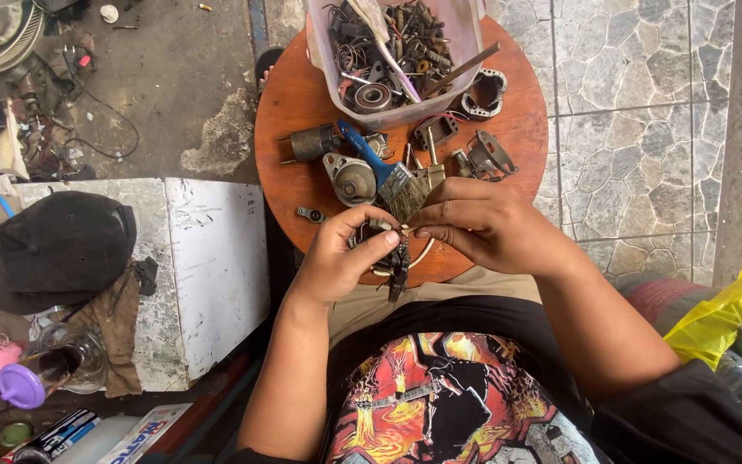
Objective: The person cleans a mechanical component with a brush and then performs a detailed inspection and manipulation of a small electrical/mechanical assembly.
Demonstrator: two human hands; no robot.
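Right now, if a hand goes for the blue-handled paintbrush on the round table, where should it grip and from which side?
Grip the blue handle of the paintbrush, coming from above on the far, tub side. The handle lies bare and slanted toward the plastic tub, while the bristle end sits close to the right hand and is crowded by metal parts.

A: Where can your hands pass on the round wooden table?

B: Bare wood lies at the 9 o'clock edge and at 3 o'clock. Your left hand and right hand occupy the 6 o'clock rim.

A: Obstacles?

B: The plastic tub of parts blocks 12 o'clock. At centre, the blue-handled brush, the small motor and the metal housing lie close together. Brackets crowd 2 o'clock. Beyond the 9 o'clock rim stands a white slab, with a black cap further out.
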